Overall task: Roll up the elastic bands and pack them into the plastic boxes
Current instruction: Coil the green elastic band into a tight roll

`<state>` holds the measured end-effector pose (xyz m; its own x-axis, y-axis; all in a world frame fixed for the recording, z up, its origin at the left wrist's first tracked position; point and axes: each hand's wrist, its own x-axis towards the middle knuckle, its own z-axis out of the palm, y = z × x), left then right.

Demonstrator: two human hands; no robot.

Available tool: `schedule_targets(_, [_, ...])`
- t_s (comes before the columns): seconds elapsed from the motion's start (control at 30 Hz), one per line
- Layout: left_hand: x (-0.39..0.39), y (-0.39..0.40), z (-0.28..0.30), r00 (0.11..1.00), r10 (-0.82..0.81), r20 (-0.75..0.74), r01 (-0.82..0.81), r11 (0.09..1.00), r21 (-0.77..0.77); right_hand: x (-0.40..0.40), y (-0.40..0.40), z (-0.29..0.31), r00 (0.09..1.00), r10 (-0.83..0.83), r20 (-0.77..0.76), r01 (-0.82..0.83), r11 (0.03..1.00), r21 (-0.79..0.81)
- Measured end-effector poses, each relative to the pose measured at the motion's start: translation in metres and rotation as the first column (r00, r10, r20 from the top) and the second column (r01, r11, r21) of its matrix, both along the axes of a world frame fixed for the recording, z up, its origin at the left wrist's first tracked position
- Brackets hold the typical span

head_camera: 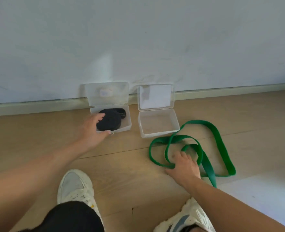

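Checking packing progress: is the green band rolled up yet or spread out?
Spread out. The green band lies in loose loops on the floor beside the empty box.

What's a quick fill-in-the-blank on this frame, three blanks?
1. The left hand holds the black band, ____ up, in the left box.
2. The right box is ____.
3. The green band lies unrolled on the ____, partly under the right hand.

Missing words: rolled; empty; floor.
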<state>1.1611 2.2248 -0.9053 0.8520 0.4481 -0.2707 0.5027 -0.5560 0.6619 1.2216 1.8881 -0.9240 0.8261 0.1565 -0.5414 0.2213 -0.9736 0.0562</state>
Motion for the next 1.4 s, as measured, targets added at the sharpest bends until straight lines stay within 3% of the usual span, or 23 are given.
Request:
schedule_targets(0.07, [0.009,-0.005,0.032,0.963,-0.237,-0.129,0.24,0.971,0.007,-0.009,-0.008,-0.008,0.994,0.015,-0.107,-0.022,0.998,-0.066])
schedule_targets(0.2, [0.034,-0.026,0.109,0.792,-0.538,-0.288,0.564,0.826,0.009,-0.009,-0.013,-0.002,0.998,0.047,-0.048,-0.05,0.997,-0.059])
schedule_targets(0.27, [0.047,-0.04,0.145,0.728,-0.601,-0.329,0.642,0.767,0.019,0.005,-0.017,0.02,0.997,0.006,-0.082,-0.005,1.0,0.019])
schedule_targets(0.37, [0.063,-0.067,0.197,0.65,-0.656,-0.384,0.723,0.69,0.046,0.032,-0.029,0.08,0.96,-0.037,-0.278,0.119,0.951,0.285])
schedule_targets(0.47, [0.069,-0.102,0.247,0.571,-0.697,-0.434,0.805,0.58,0.126,0.048,-0.045,0.158,0.962,-0.022,-0.272,0.166,0.839,0.518])
schedule_targets(0.57, [0.066,-0.143,0.292,0.547,-0.723,-0.422,0.834,0.517,0.196,0.046,-0.056,0.234,0.97,-0.071,-0.231,0.228,0.594,0.771])
schedule_targets(0.63, [0.058,-0.17,0.318,0.539,-0.759,-0.365,0.842,0.495,0.214,0.035,-0.059,0.287,0.976,-0.058,-0.209,0.212,0.462,0.861])
schedule_targets(0.7, [0.05,-0.191,0.334,0.54,-0.806,-0.244,0.841,0.508,0.184,0.017,-0.062,0.333,0.989,0.008,-0.147,0.131,0.416,0.9])
schedule_targets(0.87, [0.023,-0.209,0.352,0.569,-0.822,-0.028,0.822,0.569,0.012,-0.009,-0.069,0.383,0.995,0.102,-0.006,-0.04,0.446,0.894])
schedule_targets(1.0, [0.009,-0.205,0.336,0.711,-0.696,0.101,0.702,0.694,-0.161,-0.011,-0.06,0.371,0.978,0.207,-0.029,-0.077,0.485,0.871])
schedule_targets(1.1, [0.009,-0.196,0.329,0.746,-0.663,0.067,0.666,0.74,-0.092,-0.001,-0.048,0.355,0.986,0.162,-0.027,-0.056,0.484,0.873])
schedule_targets(1.13, [0.009,-0.19,0.328,0.754,-0.654,0.064,0.656,0.753,-0.038,0.004,-0.046,0.35,0.993,0.12,0.007,-0.069,0.523,0.85])
schedule_targets(1.2, [0.009,-0.181,0.327,0.772,-0.624,0.12,0.63,0.776,-0.017,0.015,-0.046,0.339,0.992,0.122,0.036,-0.112,0.704,0.701])
schedule_targets(1.3, [0.006,-0.18,0.337,0.794,-0.489,0.36,0.591,0.76,-0.27,0.023,-0.056,0.306,0.957,0.223,-0.184,-0.128,0.898,0.421])
schedule_targets(1.4, [0.008,-0.184,0.36,0.822,-0.2,0.533,0.535,0.592,-0.603,0.027,-0.069,0.265,0.947,0.178,-0.267,-0.105,0.958,0.268])
